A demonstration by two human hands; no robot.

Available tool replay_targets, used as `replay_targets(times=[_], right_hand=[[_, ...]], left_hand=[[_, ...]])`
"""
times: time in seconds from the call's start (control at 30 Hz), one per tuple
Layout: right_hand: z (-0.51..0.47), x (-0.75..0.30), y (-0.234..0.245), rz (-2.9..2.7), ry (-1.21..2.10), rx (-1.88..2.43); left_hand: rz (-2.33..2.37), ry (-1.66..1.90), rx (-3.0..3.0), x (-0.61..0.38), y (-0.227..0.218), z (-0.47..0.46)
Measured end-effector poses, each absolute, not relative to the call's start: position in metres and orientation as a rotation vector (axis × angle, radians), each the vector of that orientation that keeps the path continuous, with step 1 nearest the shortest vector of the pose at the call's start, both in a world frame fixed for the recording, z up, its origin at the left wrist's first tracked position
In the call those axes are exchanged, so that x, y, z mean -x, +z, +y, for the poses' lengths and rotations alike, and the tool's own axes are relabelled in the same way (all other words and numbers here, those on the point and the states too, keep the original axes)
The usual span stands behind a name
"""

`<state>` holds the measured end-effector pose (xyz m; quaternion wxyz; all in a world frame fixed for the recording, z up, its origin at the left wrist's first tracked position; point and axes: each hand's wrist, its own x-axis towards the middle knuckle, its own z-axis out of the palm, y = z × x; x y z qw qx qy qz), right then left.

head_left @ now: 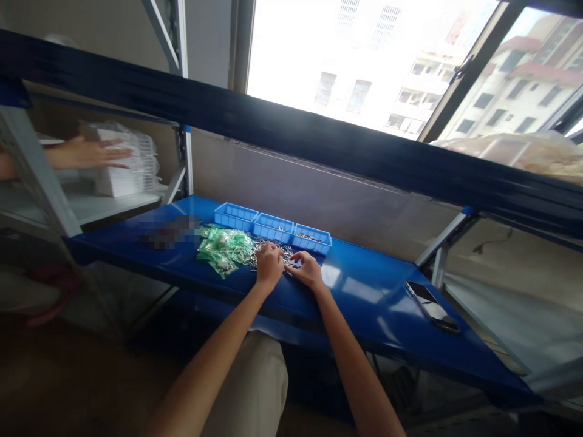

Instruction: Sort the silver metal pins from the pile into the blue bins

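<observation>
My left hand (269, 265) is closed, its fingers bent down at the front of a loose pile of thin metal pieces (288, 249) that look like screws or nails. Close beside it on the right, my right hand (308, 271) curls with thumb and fingers drawn together, near the pile's right end. What either hand pinches is too small or hidden to name. Left of the pile lie several crumpled green-and-clear plastic bags (223, 246). Behind stand three blue bins in a row: a left bin (234, 220), a middle bin (273, 232) and a right bin (312, 244); small pieces show in the latter two.
A phone (432, 305) lies on the right of the blue tabletop (364, 303). At the left, another person's hand (91, 153) touches a plastic-wrapped white stack (121, 161) on a neighbouring shelf. A dark blue beam (291, 142) crosses above the table, before the window.
</observation>
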<state>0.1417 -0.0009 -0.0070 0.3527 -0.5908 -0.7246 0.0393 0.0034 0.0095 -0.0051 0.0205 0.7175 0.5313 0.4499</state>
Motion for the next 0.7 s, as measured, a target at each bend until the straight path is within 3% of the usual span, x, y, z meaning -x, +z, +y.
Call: replay_targets(times=[0.23, 0.7], right_hand=[[0.003, -0.145, -0.012, -1.854, 0.147, 1.580], [0.011, -0.149, -0.017, -1.694, 0.198, 1.508]], left_hand=[[1.589, 1.188, -2.552, -0.009, -0.005, 0.002], [1.522, 1.214, -2.590, -0.009, -0.006, 0.000]])
